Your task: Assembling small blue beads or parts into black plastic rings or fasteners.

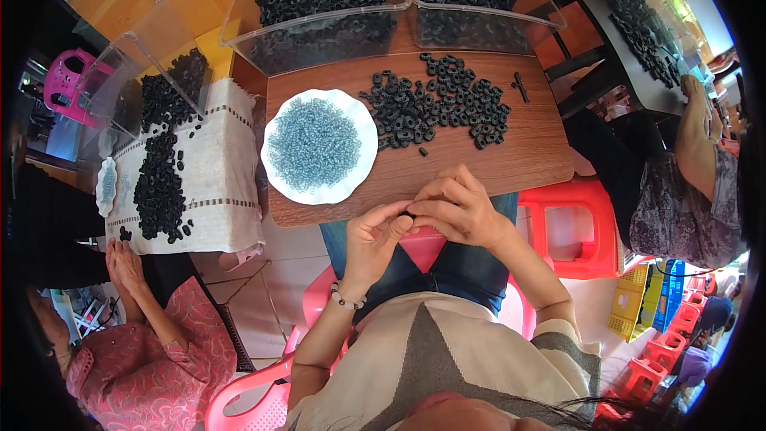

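Note:
My left hand (381, 238) and my right hand (461, 209) meet just off the table's near edge, above my lap. Their fingertips pinch a small black plastic piece (409, 215), mostly covered by the fingers. Ahead on the brown wooden table (471, 168) lies a loose pile of small black plastic pieces with holes (435, 104). To its left stands a white scalloped plate (319, 195) heaped with tiny, pale metallic springs (315, 144). One black piece (423, 152) rests apart, near the pile's front.
Two clear bins (319, 40) (479, 28) of black pieces stand behind the table. On the left, a person in red (152, 351) sits by a cloth-covered table (219, 152); another person's arm (696, 136) shows at right. A red stool (586, 227) stands near my right.

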A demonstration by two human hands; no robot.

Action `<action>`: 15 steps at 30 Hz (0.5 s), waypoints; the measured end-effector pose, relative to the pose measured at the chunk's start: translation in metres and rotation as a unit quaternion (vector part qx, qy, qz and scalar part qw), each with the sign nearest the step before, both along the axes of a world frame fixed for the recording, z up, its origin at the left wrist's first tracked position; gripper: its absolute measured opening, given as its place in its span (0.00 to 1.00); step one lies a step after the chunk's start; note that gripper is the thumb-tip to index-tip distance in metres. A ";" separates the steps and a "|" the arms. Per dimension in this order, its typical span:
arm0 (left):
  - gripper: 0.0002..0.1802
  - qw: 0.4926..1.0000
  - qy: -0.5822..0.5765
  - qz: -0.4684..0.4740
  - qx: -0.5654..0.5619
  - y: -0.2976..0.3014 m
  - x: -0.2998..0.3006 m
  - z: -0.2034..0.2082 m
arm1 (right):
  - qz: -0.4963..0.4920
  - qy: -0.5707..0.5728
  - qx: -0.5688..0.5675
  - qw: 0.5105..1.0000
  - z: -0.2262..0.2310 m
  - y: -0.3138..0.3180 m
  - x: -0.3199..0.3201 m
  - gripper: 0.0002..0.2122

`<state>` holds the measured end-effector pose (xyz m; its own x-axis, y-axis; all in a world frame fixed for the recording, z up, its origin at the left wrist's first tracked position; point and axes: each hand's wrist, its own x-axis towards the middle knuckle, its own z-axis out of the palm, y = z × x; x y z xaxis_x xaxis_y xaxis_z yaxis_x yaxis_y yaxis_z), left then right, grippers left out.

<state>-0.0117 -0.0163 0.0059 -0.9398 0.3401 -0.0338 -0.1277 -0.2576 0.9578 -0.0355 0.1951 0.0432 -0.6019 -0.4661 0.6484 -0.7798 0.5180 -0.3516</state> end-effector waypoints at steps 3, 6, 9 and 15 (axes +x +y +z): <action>0.17 0.999 -0.041 0.012 0.011 -0.004 0.000 -0.002 | -0.015 -0.058 -0.031 0.998 -0.001 0.004 -0.003 0.14; 0.17 0.996 -0.074 0.044 0.031 -0.007 0.002 -0.002 | -0.045 -0.097 -0.049 0.993 -0.007 0.003 -0.012 0.11; 0.18 0.995 -0.073 0.059 0.028 -0.009 0.004 -0.003 | -0.091 -0.147 -0.037 0.984 -0.008 -0.002 -0.022 0.08; 0.19 0.995 -0.057 0.071 0.051 -0.013 0.009 -0.006 | -0.046 -0.120 -0.040 0.991 -0.010 -0.033 -0.060 0.07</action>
